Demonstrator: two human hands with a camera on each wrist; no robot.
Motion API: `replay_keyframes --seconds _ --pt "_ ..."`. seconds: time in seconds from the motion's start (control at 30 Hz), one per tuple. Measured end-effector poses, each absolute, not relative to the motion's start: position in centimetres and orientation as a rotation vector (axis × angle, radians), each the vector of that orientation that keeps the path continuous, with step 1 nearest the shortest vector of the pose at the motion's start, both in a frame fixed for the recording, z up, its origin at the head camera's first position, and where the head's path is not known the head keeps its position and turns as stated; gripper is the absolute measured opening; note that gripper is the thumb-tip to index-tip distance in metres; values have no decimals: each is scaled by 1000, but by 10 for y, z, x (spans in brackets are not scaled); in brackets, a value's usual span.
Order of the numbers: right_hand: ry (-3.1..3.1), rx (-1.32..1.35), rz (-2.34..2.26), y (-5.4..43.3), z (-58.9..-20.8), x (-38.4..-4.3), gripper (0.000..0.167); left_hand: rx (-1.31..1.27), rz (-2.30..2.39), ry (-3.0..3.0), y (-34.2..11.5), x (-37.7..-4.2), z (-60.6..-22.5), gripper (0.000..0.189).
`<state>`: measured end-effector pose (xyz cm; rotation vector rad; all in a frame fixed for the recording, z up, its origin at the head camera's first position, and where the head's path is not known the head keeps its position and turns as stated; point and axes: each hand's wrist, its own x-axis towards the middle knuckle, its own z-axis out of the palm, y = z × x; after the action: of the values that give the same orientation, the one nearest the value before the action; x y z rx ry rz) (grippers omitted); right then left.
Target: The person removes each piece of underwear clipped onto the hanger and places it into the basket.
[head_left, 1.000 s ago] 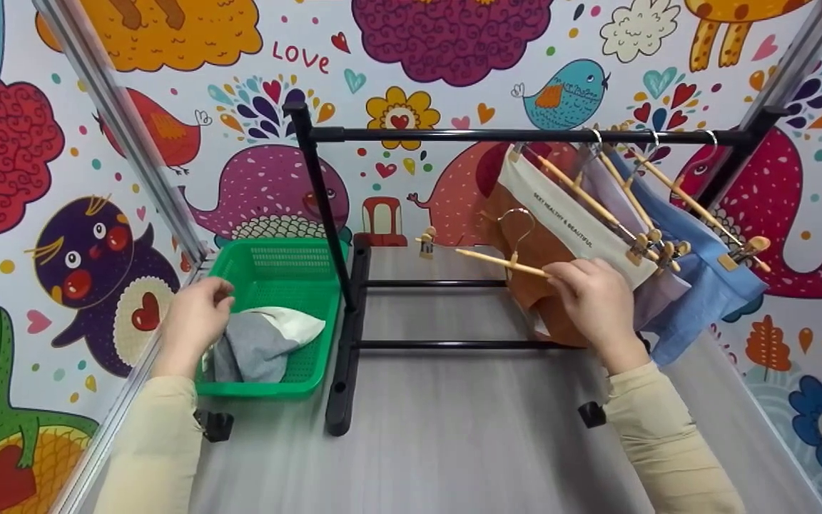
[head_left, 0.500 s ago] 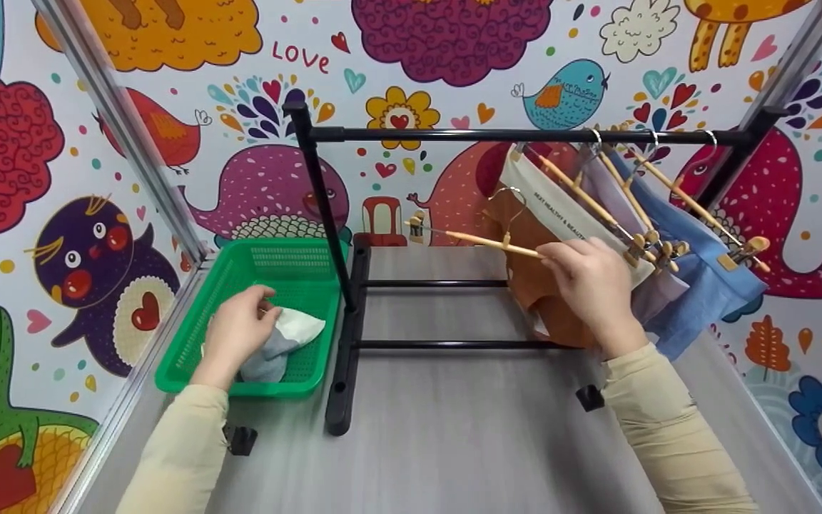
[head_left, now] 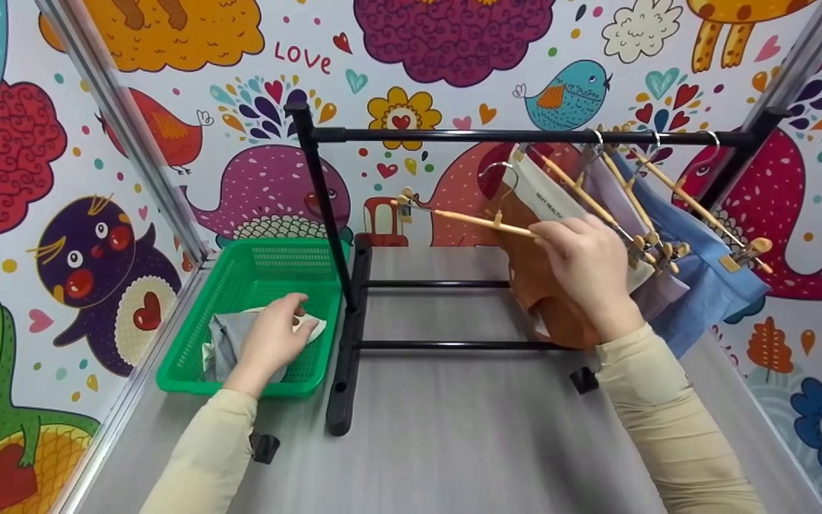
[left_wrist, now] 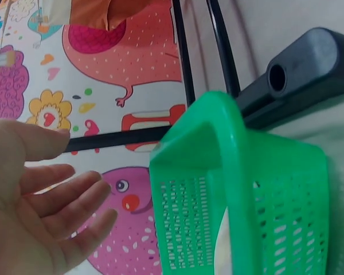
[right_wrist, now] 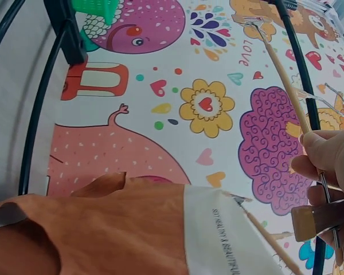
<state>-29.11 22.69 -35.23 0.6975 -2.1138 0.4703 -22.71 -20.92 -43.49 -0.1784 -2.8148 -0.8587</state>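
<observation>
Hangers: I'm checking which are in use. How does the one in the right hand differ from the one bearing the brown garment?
The held hanger is gripped by the right hand, off the black rail; the hung hanger hangs from that rail. The held hanger carries no garment; the hung hanger bears the brown garment. Both have thin, pale, wooden-looking bars.

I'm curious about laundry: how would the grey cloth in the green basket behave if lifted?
The grey cloth would probably flop and droop, since it lies in soft folds. It looks thin, so it is likely light. Being crumpled, it should hardly roll if pushed inside the green basket.
</observation>
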Motion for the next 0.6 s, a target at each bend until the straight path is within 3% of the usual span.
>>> replay_keyframes --seconds 0.6 --pt "-2067 702 447 200 -320 -302 14 -288 -856 -2796 -166 -220 -456 49"
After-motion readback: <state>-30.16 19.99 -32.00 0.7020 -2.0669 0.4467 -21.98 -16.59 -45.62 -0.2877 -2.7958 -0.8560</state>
